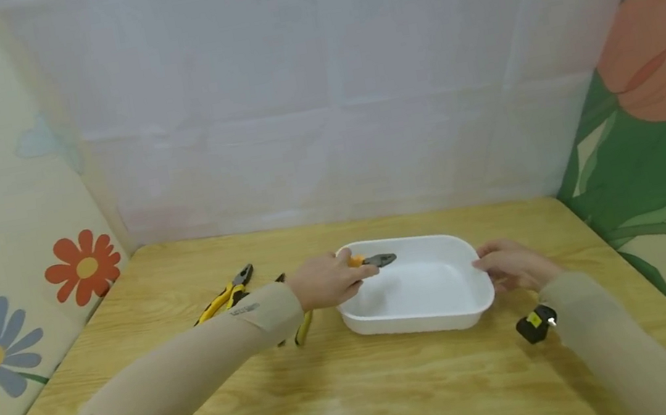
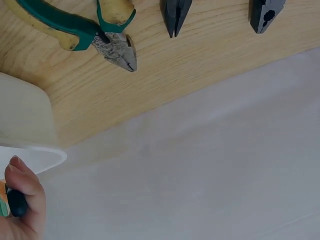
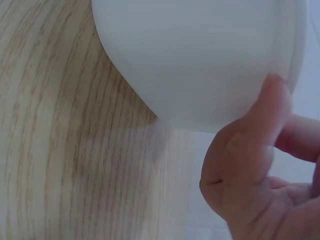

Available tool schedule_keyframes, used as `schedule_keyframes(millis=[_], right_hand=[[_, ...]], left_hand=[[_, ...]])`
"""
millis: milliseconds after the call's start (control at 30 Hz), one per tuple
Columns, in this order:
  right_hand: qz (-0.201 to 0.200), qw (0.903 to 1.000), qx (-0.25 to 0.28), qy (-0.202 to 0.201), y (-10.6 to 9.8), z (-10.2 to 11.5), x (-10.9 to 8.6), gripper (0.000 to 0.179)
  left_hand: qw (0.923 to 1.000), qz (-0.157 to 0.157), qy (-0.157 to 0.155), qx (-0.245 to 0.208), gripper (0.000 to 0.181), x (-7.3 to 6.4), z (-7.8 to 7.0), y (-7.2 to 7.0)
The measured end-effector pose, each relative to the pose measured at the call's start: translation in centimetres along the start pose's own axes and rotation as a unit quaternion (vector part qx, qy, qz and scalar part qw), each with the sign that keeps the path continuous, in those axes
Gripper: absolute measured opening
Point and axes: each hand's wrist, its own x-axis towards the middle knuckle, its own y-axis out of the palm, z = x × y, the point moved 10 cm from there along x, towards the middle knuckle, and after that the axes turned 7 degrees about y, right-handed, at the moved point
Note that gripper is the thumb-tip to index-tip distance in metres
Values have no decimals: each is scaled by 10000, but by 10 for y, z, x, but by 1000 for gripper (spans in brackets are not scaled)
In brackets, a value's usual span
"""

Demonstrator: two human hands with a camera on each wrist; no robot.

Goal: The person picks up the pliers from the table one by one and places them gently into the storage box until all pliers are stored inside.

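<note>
In the head view, my left hand (image 1: 327,280) grips pliers (image 1: 379,260) by their orange handle. Their grey metal nose points right, over the white plastic basin (image 1: 421,322). Most of the held handle is hidden by the fingers; a dark handle end (image 2: 17,202) shows beside the thumb in the left wrist view. At the basin's right end, my right hand (image 1: 517,263) pinches the rim. The right wrist view has its thumb (image 3: 272,107) against the outer wall, close below the edge.
Left of the basin lie yellow-and-black pliers (image 1: 219,301). Green-and-yellow diagonal cutters (image 2: 116,49) and dark-nosed pliers (image 2: 176,14) lie nearby, partly behind my left forearm. A small black object with a yellow patch (image 1: 534,322) is by my right wrist. A white sheet hangs behind the table.
</note>
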Motion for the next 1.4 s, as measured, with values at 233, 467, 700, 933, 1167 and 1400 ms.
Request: schedule_keyframes(millis=[233,467,700,933,1167,1400], right_hand=[[61,9998,162,18,1,1,-1,29],[-6,10000,-36,21,0,1,1,35],[-18,10000,-47,66,-1,0,4,35],[-73,9997,-2,220,-2,-2,6,33],[-63,9999,60,139,-1,1,4,29],[-74,9998,113,152,0,0,5,26]], left_hand=[[9990,266,285,200,36,18,-2,8],[9983,504,275,115,38,29,0,12],[9951,784,484,367,40,38,-5,17],[9916,614,935,644,38,53,-18,10],[9891,655,909,953,40,67,-24,12],[9868,954,1123,667,41,78,-33,25]])
